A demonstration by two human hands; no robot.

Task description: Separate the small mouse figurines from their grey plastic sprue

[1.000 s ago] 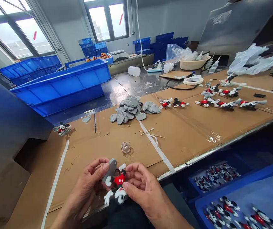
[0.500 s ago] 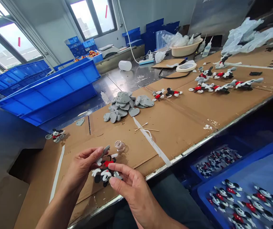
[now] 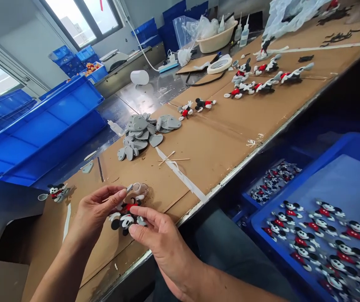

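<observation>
The left hand (image 3: 95, 209) pinches one grey piece (image 3: 130, 188); the right hand (image 3: 165, 241) grips one Mickey Mouse figure (image 3: 126, 221). Two thin sticks (image 3: 181, 159) lie farther right.

Two hands (image 3: 167, 241), one held figurine (image 3: 125, 220), two thin sticks (image 3: 168, 160), one clear jar (image 3: 141, 187), one cream basin (image 3: 218, 42)

Cardboard (image 3: 217, 144) partly covers the metal bench (image 3: 120, 110), bearing a pile of grey pieces (image 3: 138, 129); right of the pile, toy figures (image 3: 205, 104); in front of it, cotton swabs (image 3: 167, 158).
</observation>
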